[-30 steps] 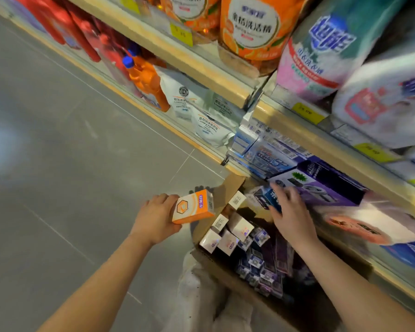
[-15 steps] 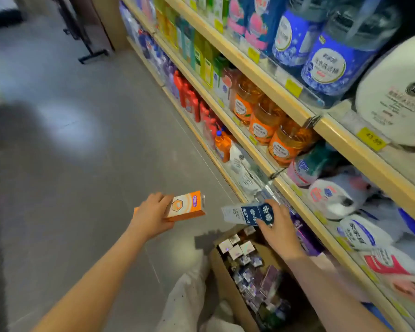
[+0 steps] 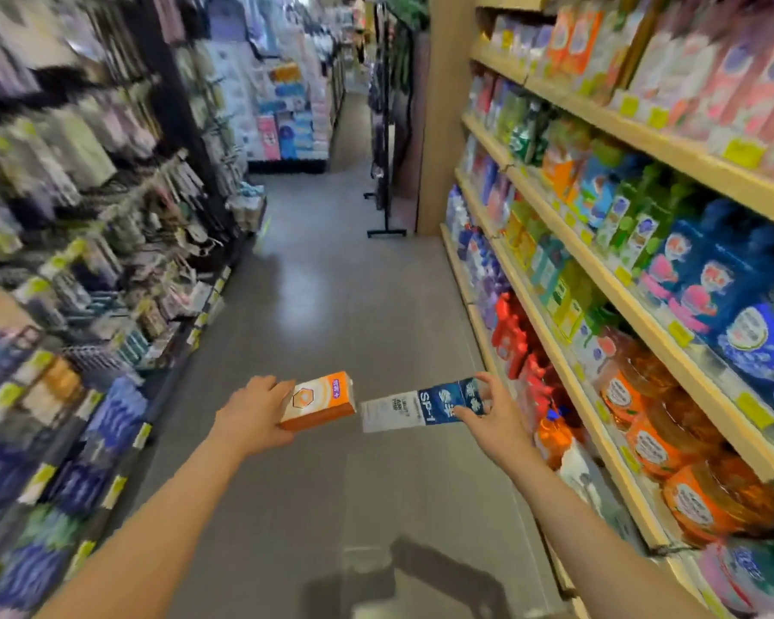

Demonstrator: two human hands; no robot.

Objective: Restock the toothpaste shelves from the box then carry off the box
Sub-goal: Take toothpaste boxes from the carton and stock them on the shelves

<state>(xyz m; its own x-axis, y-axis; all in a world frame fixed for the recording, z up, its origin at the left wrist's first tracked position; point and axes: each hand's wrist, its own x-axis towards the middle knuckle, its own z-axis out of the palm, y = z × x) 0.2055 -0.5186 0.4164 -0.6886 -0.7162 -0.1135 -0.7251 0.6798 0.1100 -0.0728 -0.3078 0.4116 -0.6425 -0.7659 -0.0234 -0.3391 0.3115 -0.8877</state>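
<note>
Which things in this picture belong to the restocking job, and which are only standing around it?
Belong to the job:
- orange carton, held in the left hand
- blue and white carton, held in the right hand

Only standing around:
- orange bottles on the right-hand shelves
- blue bottles one shelf higher
- hanging goods on the left racks
- black stand down the aisle

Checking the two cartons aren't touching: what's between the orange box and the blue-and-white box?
Nothing: in the head view a narrow gap separates the orange box from the blue-and-white box, showing only grey floor behind.
</note>
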